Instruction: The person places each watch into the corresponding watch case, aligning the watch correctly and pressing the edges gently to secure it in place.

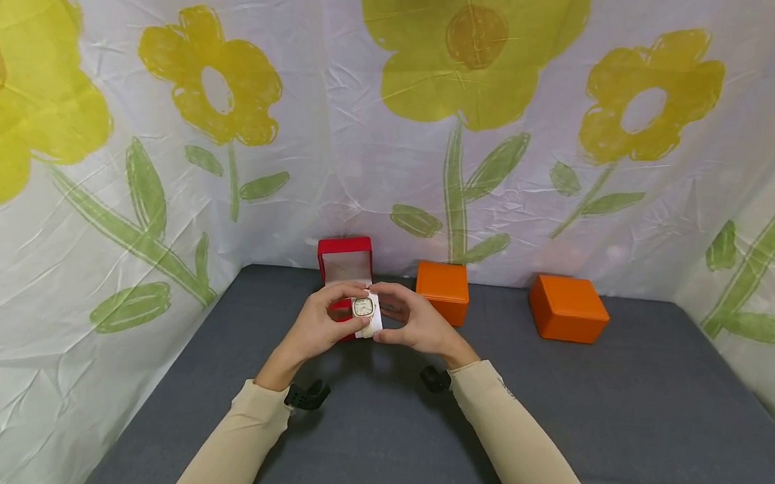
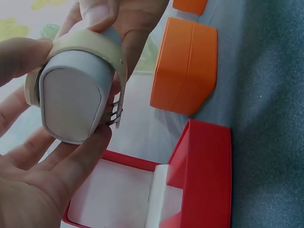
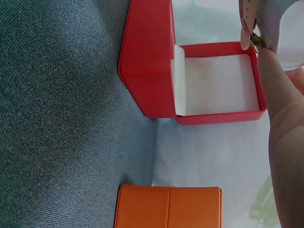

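Note:
A watch (image 1: 362,307) with a pale squarish dial and cream strap sits round a white cushion (image 2: 71,97), held up in front of an open red box (image 1: 345,245). My left hand (image 1: 315,324) grips it from the left, thumb and fingers at the dial's edges. From the other side my right hand (image 1: 426,327) pinches the cushion between thumb and fingers. In the left wrist view a strap end with a metal buckle (image 2: 115,116) hangs loose beside the cushion. The red box's pale lining (image 3: 218,85) shows in the right wrist view.
Two closed orange boxes stand right of the red one: a nearer orange box (image 1: 441,293) close to my right hand, and a farther orange box (image 1: 568,309). Dark grey cloth (image 1: 366,429) covers the table. A flower-printed white curtain (image 1: 312,181) hangs along its back edge.

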### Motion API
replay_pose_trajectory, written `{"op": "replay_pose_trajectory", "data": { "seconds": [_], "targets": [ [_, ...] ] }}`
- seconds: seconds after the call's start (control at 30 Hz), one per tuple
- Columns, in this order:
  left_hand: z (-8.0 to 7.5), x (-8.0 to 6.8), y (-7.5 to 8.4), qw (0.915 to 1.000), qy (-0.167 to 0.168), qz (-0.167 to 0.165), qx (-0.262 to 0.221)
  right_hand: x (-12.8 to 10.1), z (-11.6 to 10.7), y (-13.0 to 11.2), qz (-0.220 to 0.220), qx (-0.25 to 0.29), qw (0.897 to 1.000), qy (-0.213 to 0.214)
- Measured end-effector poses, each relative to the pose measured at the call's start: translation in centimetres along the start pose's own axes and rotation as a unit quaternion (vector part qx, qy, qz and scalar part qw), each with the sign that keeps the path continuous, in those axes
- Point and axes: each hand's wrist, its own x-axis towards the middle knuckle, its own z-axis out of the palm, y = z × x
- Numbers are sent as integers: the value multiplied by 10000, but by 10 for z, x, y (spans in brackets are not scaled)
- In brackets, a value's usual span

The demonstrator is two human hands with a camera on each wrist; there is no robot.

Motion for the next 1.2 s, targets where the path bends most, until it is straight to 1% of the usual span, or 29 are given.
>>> {"op": "replay_pose_trajectory", "data": {
  "seconds": [0.1, 0.17, 0.3, 0.4, 0.5, 0.57, 0.63, 0.87, 1.1, 1.2],
  "targets": [
    [1, 1, -1, 10000, 2, 29, 13, 0, 0, 0, 43, 8, 10000, 22],
    [1, 1, -5, 10000, 8, 61, 18, 0, -1, 0, 52, 9, 10000, 4],
    [0, 1, -21, 9997, -3, 129, 203, 0, -2, 2, 35, 13, 10000, 10],
    [-2, 1, -32, 9993, -114, -43, 365, 0, -3, 3, 16, 99, 9999, 73],
    [-4, 2, -38, 9974, -281, -335, 578, 0, -5, 5, 2, 204, 9997, 97],
    [-4, 2, -40, 9958, -344, -461, 710, 0, -6, 7, -1, 246, 9997, 86],
    [-4, 2, -40, 9941, -363, -519, 882, 0, -6, 7, 26, 193, 9998, 66],
    [-4, 1, -42, 9899, -363, -593, 1234, 0, -7, 6, 96, -40, 9999, -55],
    [-8, 1, -44, 9874, -408, -610, 1399, 8, -5, 35, 111, -321, 9994, 20],
    [-11, 1, -46, 9842, -452, -693, 1563, 12, -3, 41, 129, -582, 9982, 42]
  ]
}}
